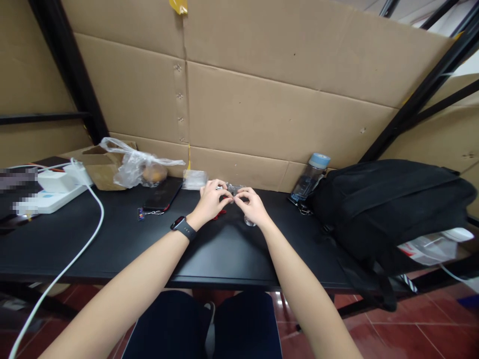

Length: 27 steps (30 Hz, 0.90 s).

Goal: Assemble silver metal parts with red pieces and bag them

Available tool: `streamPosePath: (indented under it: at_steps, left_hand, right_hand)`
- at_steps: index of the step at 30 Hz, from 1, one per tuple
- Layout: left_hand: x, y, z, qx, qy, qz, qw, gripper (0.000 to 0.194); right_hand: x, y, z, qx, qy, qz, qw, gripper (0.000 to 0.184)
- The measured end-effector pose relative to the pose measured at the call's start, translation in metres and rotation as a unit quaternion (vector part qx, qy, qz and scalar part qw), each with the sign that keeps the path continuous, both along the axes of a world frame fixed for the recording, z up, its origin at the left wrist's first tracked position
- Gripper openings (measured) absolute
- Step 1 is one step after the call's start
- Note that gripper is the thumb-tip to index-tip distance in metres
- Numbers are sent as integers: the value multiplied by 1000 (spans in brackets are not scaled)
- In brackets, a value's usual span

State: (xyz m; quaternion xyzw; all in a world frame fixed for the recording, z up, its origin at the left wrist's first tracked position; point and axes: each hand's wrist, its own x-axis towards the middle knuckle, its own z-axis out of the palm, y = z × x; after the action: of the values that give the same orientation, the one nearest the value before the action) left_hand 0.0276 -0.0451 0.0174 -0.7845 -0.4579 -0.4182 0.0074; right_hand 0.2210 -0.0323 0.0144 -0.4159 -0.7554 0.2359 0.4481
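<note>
My left hand (213, 198) and my right hand (252, 203) meet above the far middle of the black table (224, 254). Thumb and fingers of each are pinched together, tip to tip, around something tiny between them that I cannot make out. Just behind the fingertips lies some clear, shiny plastic (235, 188). A red item (220, 214) shows partly under my left hand. Below my right hand sits a small clear round object (249, 221), partly covered. A dark watch (183, 228) is on my left wrist.
To the left are a phone (163, 194) with a charm, a plastic bag (140, 167) holding round orange things, an open carton (105, 172) and a white power strip (56, 199) with a cable. On the right, a bottle (311, 175) leans near a black backpack (389, 209). Cardboard (239, 109) walls the back.
</note>
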Motion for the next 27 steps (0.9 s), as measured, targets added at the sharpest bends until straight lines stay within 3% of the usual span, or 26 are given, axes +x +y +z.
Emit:
streamPosePath:
  at_steps: [8,12,16,21,27]
  left_hand:
    - [2,-3,2,-13,9,-13,1000,13]
    - [2,-8,8,-24,-22,-44,999,20]
    - [3,-11,11,-33,-5,-54,998,16]
    - [3,-9,5,-39,23,-6,999,14]
    - [6,-7,-3,-57,63,-39,996,13]
  right_hand:
    - [1,-1,1,-17,-21,22,999,14]
    - [3,2,-1,-24,-55,-3,998,13]
    - [5,3,-3,-32,-78,-12,996,14]
    - [5,4,-4,-35,-90,-3,995,13]
    - [4,2,-2,-23,-63,8,998,11]
